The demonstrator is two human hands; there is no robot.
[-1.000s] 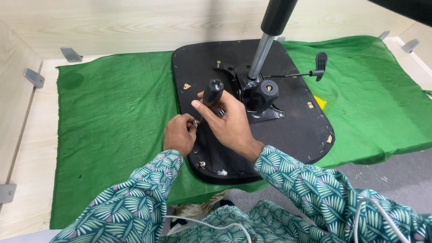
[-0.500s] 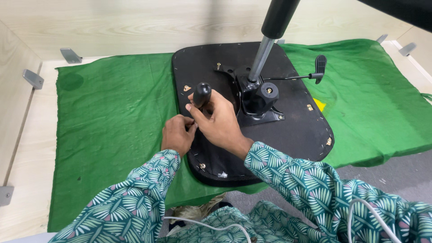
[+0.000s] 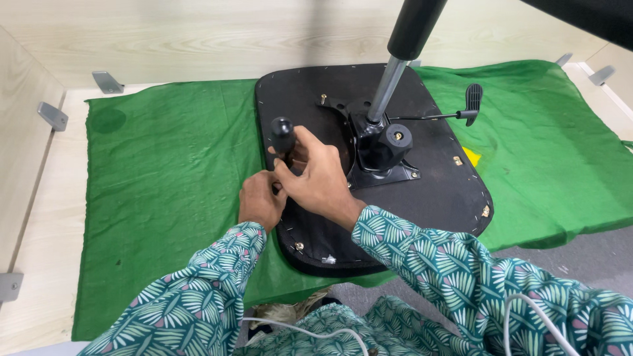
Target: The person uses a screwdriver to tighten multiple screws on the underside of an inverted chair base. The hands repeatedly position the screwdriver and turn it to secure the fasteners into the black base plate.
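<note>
Two hands at work on the underside of an office-chair seat (image 3: 435, 191), which lies upside down on a green cloth (image 3: 165, 184) spread over a pale wooden bench (image 3: 46, 198). My right hand (image 3: 320, 178) is closed around the shaft of a black-handled tool (image 3: 283, 135), its rounded knob standing upright above my fingers, near the left edge of the seat. My left hand (image 3: 260, 203) sits just beside and below it, fingers curled tight at the foot of the tool where it meets the seat — what they pinch there is hidden, so I cannot tell whether they hold anything. Both forearms wear sleeves with a teal leaf pattern (image 3: 422, 250). At the centre of the seat a black metal mechanism plate (image 3: 382, 148) is fixed, and from it a silver gas-lift column (image 3: 389, 82) rises toward the camera, ending in a black cylinder (image 3: 417, 26). A thin lever with a black paddle tip (image 3: 473, 99) reaches out from the mechanism to the right. Small brass-coloured fittings dot the seat — one near its lower edge (image 3: 300, 246), one at its right side (image 3: 457, 160). Grey metal brackets (image 3: 107, 82) sit at the bench's back and left walls, well apart from my hands.
</note>
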